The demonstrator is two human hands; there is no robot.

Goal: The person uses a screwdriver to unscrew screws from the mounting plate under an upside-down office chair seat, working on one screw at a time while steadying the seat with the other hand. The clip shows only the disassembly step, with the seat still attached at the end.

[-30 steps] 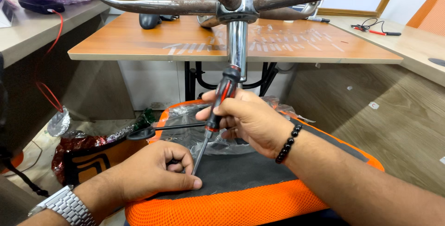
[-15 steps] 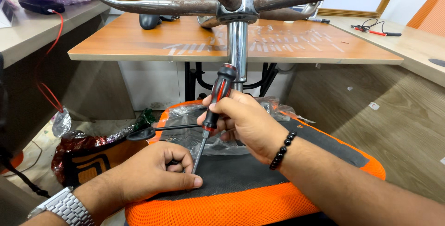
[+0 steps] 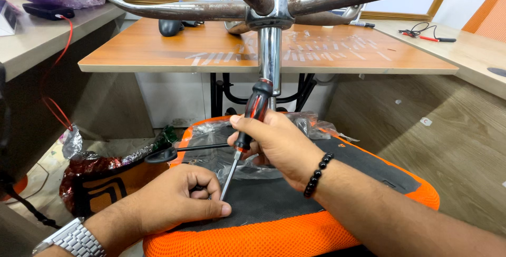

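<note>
Low, right hand grips screwdriver beside left hand.

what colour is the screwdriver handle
Red and black, seen in the head view: the screwdriver handle gripped by the right hand.

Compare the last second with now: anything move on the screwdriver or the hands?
Hardly anything. The right hand keeps its grip on the red and black screwdriver; the handle top leans slightly more to the right than a second ago, tip still down at the black underside of the orange seat. The left hand stays fisted beside the tip. The chrome post and wooden table are unchanged.
</note>
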